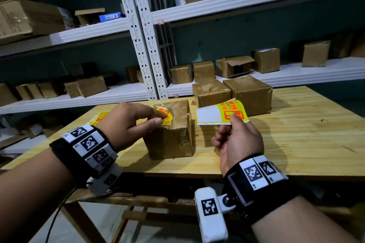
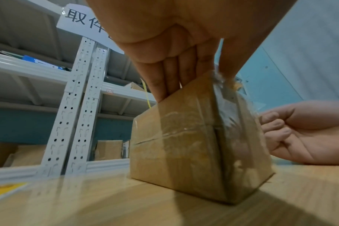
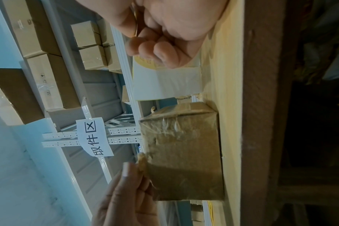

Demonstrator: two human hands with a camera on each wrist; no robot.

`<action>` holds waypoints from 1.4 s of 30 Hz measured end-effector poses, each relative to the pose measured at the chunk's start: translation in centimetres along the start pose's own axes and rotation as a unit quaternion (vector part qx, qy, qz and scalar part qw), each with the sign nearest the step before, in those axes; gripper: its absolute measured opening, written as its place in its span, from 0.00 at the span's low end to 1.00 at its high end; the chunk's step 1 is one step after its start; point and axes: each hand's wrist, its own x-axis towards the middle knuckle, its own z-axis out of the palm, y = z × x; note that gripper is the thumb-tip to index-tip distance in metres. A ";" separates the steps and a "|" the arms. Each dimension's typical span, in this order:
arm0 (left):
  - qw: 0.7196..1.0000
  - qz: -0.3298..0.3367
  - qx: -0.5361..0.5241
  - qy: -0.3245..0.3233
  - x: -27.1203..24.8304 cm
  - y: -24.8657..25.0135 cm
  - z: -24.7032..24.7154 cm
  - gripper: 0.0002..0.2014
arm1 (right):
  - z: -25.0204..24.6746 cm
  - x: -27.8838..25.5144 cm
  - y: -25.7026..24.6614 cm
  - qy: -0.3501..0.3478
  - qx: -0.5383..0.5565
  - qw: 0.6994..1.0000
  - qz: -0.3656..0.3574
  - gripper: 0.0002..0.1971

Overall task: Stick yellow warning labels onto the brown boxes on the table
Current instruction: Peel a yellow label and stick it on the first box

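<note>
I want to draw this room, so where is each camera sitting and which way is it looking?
Head: sits on the person's head, looks forward and down at the table and shelves; shows both forearms, the left hand pressing a yellow label on the nearest box, the right hand pinching the label strip.
Left wrist: low by the table, looks along the left fingers at that box; the right hand shows too.
Right wrist: turned sideways, looks past the curled right fingers at the box.
Shared: all three show the nearest box and both hands.
</note>
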 end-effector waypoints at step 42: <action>0.956 -0.161 0.157 -0.186 2.4 4.7 3.5 0.63 | -0.3 0.0 0.9 -0.029 0.013 0.999 -0.036 0.17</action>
